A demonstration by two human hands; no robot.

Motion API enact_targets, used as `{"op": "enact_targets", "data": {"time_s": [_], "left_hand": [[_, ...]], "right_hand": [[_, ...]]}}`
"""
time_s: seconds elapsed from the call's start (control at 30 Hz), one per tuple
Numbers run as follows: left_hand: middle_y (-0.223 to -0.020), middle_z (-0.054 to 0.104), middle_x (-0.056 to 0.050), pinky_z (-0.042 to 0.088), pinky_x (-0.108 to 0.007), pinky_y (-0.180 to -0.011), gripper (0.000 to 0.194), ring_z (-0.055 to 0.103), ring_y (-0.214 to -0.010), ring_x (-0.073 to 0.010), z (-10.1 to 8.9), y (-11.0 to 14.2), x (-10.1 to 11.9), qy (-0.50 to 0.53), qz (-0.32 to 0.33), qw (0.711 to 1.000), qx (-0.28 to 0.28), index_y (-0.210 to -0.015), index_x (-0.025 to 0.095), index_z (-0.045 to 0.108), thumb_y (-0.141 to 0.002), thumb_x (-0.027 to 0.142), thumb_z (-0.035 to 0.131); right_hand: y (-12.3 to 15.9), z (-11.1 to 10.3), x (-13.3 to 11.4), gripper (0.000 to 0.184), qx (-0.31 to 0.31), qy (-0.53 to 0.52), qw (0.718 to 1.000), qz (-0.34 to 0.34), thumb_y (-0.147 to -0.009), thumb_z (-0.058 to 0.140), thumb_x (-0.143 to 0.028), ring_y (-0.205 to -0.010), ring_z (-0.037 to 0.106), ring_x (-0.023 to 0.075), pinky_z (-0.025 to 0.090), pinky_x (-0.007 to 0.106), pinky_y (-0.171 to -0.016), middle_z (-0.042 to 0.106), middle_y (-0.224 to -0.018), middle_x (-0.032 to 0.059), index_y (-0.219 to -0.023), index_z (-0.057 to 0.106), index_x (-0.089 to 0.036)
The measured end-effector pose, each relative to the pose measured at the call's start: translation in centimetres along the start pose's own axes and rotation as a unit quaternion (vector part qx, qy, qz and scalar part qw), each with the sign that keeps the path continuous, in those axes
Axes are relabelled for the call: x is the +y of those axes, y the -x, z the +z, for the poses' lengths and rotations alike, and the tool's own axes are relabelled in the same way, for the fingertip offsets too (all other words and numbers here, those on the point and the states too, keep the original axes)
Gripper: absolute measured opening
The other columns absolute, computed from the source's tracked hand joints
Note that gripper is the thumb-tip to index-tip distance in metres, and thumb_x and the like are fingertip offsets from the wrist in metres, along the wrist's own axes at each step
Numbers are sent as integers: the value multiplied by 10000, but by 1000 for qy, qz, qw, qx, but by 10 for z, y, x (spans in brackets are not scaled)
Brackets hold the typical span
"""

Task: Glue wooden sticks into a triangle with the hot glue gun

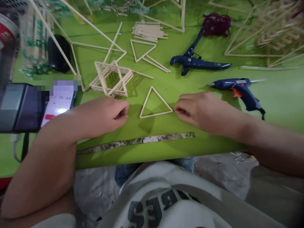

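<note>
A small triangle of thin wooden sticks (155,104) lies flat on the green table (209,139) between my hands. My left hand (111,112) rests just left of it with the fingers curled in; nothing shows inside them. My right hand (197,109) lies at the triangle's right corner, fingertips pinched together and touching or almost touching that corner. A square frame stacked from sticks (111,77) stands behind my left hand.
A blue glue gun (239,90) lies right of my right hand, blue cutters (197,61) behind it. Another stick triangle (142,49), a pile of loose sticks (148,31), dark red yarn (217,23), a phone (59,101) at left, a stained strip (135,141) near the front edge.
</note>
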State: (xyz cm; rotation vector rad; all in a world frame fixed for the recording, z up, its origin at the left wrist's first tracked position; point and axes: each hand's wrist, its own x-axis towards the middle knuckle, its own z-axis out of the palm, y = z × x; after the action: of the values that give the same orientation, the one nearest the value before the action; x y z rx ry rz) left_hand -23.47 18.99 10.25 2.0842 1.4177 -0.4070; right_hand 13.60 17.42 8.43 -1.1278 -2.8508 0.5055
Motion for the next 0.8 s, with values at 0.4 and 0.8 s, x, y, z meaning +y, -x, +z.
{"op": "enact_targets", "data": {"time_s": [0.4,0.8], "left_hand": [[-762,724,-23,419,-452,-660,155,649,-661,-264,-5,14,-1,-10,36,998,57,-836,301,639,-959,373,699],[-941,848,-29,564,-348,-835,253,748,-848,-211,-37,37,-16,68,-41,902,425,-1099,229,844,-1133,408,669]], "right_hand": [[11,-8,3,218,-6,43,999,14,-1173,610,-285,-807,720,254,369,415,-728,836,-980,72,-1003,736,-231],[10,2,-22,253,133,-12,981,-140,-1227,654,-275,-690,736,195,441,380,-674,840,-846,21,-1025,793,-215]]}}
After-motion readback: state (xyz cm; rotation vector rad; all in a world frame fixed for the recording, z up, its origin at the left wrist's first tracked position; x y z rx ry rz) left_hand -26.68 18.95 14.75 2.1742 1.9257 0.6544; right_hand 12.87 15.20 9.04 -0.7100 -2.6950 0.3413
